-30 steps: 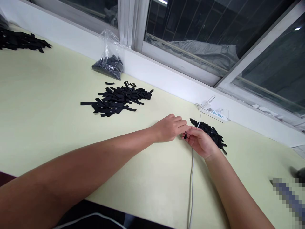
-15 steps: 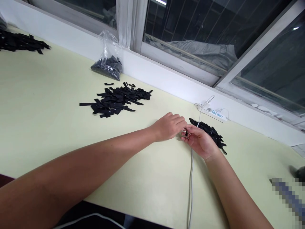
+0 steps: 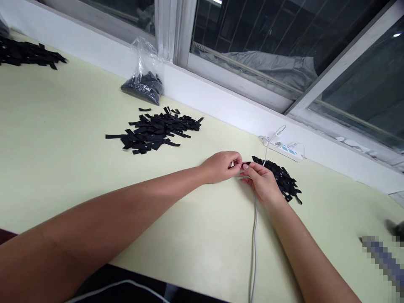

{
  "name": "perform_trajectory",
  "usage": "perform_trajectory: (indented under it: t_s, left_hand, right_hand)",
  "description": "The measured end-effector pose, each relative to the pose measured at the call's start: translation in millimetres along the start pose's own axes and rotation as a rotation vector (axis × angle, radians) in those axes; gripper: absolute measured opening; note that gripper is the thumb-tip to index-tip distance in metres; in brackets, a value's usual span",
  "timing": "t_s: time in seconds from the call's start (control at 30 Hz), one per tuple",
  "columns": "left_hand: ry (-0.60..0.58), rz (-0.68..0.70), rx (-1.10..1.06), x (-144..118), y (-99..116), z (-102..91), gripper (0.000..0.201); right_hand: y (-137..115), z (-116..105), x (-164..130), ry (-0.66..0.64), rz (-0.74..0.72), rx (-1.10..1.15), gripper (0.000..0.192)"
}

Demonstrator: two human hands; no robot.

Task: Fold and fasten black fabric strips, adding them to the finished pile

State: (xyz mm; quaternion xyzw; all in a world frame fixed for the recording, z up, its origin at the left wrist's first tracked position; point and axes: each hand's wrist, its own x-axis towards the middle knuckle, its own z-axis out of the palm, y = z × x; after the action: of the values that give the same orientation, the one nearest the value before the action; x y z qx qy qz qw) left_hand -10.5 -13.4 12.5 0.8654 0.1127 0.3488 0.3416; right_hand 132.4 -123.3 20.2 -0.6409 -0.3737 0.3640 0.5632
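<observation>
black strip [image 3: 242, 164] pinched between fingertips of left hand [image 3: 221, 167] and right hand [image 3: 261, 182], forearms stretched over table [image 3: 63, 126].

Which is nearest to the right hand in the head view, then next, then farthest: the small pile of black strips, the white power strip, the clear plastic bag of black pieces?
1. Small pile of black strips: right beside the right hand.
2. White power strip: beyond the pile, by the window ledge.
3. Clear plastic bag of black pieces: far left, against the ledge.
</observation>
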Motion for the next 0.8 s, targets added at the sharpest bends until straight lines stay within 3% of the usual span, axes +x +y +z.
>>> perform_trajectory:
  t_s: [0.13,0.27,0.37,0.47,0.63,0.8]
  left_hand:
    - [0.063,-0.003,-0.099,2.0,-5.2,-3.2,0.024]
    - [0.05,-0.131,-0.104,2.7,-8.2,-6.8,0.021]
    - [-0.003,-0.108,-0.105,2.0,-5.7,-7.4,0.019]
    - [-0.05,-0.103,-0.119,1.4,-2.4,-7.8,0.019]
    - [-0.094,-0.123,-0.171,0.6,-0.4,-10.9,0.019]
    - [-0.158,-0.115,-0.143,-0.3,-0.6,-11.7,0.019]
  right_hand:
    - [-4.8,-16.1,5.5,0.138,-0.027,-0.139,0.039]
    - [-8.5,-59.5,15.7,0.319,-0.049,-0.487,0.037]
    - [-7.4,-95.2,23.3,0.419,0.025,-0.78,0.033]
    - [-4.6,-119.5,28.0,0.505,0.112,-0.894,0.032]
    - [-3.6,-133.0,25.6,0.637,0.111,-1.033,0.036]
    - [-7.7,-131.0,19.8,0.834,-0.049,-1.024,0.035]
